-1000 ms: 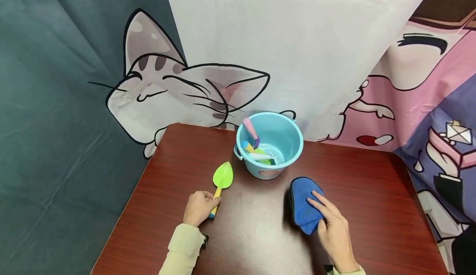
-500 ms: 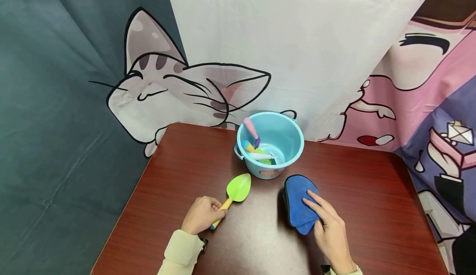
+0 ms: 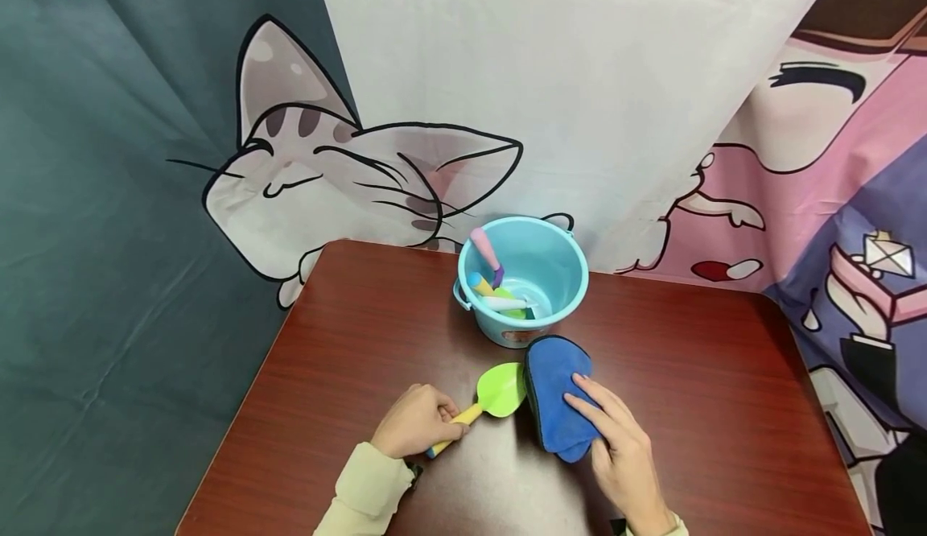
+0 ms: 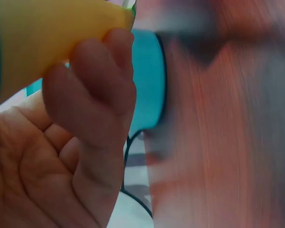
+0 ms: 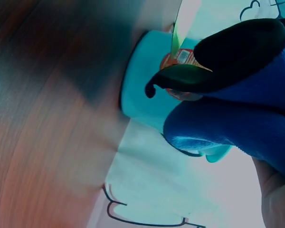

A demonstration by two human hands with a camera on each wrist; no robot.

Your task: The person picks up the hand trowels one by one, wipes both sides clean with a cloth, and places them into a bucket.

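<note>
My left hand point(image 3: 416, 422) pinches the yellow, blue-ended handle of a toy trowel point(image 3: 500, 391) between thumb and fingers. Its light-green blade points right, and the tip meets the left edge of a folded blue cloth point(image 3: 558, 395) with dark trim. From the right, my right hand point(image 3: 624, 455) holds that cloth, two fingers lying on top of it and the thumb at its near end. In the left wrist view, curled fingers point(image 4: 92, 80) close on the yellow handle point(image 4: 47, 42). The right wrist view has the cloth point(image 5: 228, 118) spread into two folds, the green blade point(image 5: 181, 31) beside it.
Just behind the cloth stands a light-blue bucket point(image 3: 546, 258) at the table's back. Inside it lie a pink-handled tool point(image 3: 485, 248), a yellow-handled one and a white one. The reddish-brown table point(image 3: 348, 319) meets a printed cartoon curtain point(image 3: 594, 77) at the back.
The trowel has moved right and toward me, its blade swinging from upward to rightward. The right hand has brought the cloth left, so that cloth and blade now meet.
</note>
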